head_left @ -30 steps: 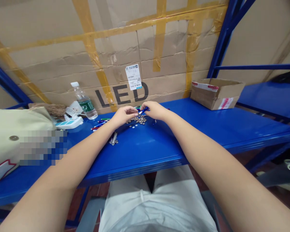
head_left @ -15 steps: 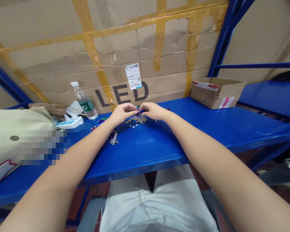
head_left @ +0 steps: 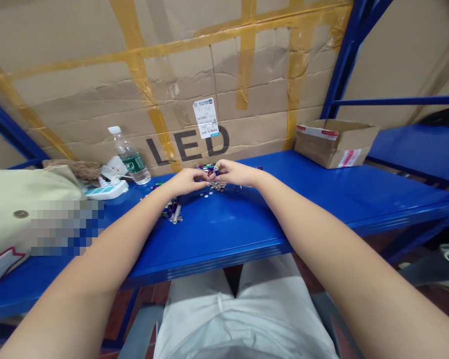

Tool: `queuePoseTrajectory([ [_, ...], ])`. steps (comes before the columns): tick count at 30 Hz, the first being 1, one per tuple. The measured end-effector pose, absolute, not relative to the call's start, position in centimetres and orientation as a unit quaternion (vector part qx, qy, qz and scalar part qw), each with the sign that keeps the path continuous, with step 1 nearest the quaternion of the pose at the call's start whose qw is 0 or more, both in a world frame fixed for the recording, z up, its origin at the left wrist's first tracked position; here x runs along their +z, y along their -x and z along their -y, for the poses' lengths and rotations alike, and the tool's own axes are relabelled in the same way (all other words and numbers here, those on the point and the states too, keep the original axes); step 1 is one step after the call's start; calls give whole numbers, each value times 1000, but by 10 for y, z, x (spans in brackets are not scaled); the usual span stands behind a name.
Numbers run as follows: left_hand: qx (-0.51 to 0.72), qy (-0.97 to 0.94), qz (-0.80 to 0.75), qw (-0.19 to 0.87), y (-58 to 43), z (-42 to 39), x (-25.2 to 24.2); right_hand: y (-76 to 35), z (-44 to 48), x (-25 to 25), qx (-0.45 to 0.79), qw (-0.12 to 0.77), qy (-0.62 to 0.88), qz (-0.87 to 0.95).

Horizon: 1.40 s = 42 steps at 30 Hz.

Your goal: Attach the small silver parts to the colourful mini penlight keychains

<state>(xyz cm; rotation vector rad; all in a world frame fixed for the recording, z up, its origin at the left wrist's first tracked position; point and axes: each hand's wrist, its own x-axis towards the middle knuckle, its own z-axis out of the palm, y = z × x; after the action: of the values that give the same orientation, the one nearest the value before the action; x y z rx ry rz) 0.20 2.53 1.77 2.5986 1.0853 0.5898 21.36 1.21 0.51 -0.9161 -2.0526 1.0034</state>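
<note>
A small blue-purple metal tube (head_left: 216, 171) stands roughly upright in the closed fingers of my right hand (head_left: 234, 173), its round end facing up. Just left of it, my left hand (head_left: 187, 181) has thumb and fingertips drawn close together over the pile; whatever they pinch is too small to make out. Beneath both hands lie small round metal discs (head_left: 219, 187) that look like button cells, partly covered by the fingers. Behind the hands are several coloured tubes (head_left: 206, 167). More tubes, silver and purple (head_left: 175, 213), lie beside my left forearm.
On the blue table (head_left: 224, 229), a water bottle (head_left: 132, 158) and a white power strip (head_left: 108, 190) stand at the left, near a pale green bag (head_left: 33, 192). An open cardboard box (head_left: 333, 144) sits at the back right. A large taped carton (head_left: 262, 89) forms the back.
My left hand has moved slightly left and down over the discs, away from the tube. The right hand has turned the tube from lying sideways to upright.
</note>
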Motion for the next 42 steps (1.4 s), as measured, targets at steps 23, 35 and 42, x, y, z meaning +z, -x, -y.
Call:
queuePoseTrajectory([
  [23,177,-944,-272,61,-18,-29,1,-223,-23,4,196,343,424,815],
  [35,336,-841,-395,157,-20,-27,2,-227,-24,4,139,312,415,843],
  [42,422,-776,-380,276,-23,-26,7,-226,-25,1,137,298,406,853],
])
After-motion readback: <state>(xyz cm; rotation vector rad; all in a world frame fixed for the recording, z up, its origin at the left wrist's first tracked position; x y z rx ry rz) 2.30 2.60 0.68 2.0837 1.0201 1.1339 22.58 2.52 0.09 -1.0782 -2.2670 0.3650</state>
